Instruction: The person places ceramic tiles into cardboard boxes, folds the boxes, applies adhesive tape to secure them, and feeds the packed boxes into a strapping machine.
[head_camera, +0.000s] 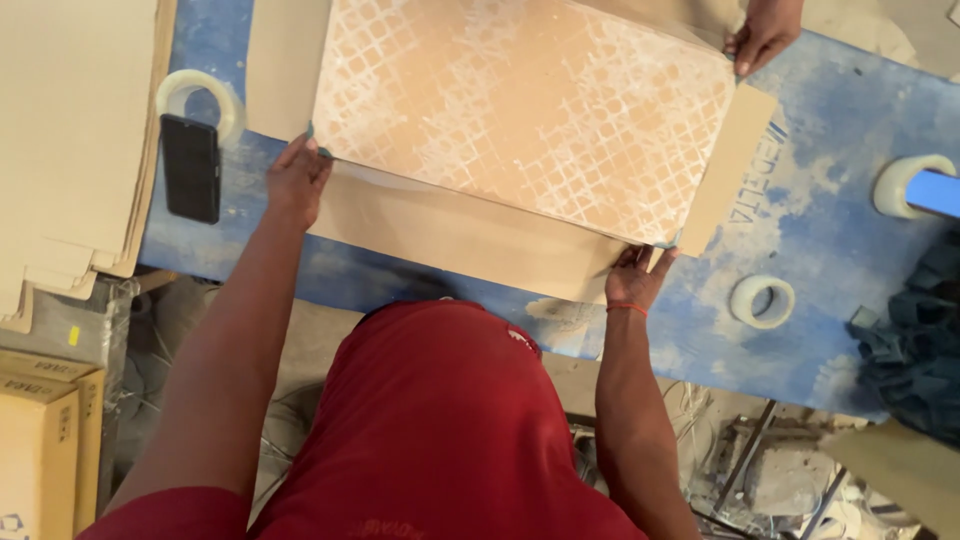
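Observation:
A large tan tile (520, 110) with a whitish grid pattern lies back side up on a flat sheet of brown cardboard (450, 230) on a blue table (810, 220). My left hand (296, 180) grips the tile's near left corner. At the near right corner, my right hand (634, 277), with a red band at the wrist, holds the tile's edge. Another person's hand (762, 33) holds the far right corner.
A black phone (190, 167) and a tape roll (200, 100) lie at the table's left. Two more tape rolls (762, 301) (905, 182) sit on the right. Stacked cardboard sheets (70, 130) lie far left, boxes (40, 440) below them, dark blue pieces (915, 330) at right.

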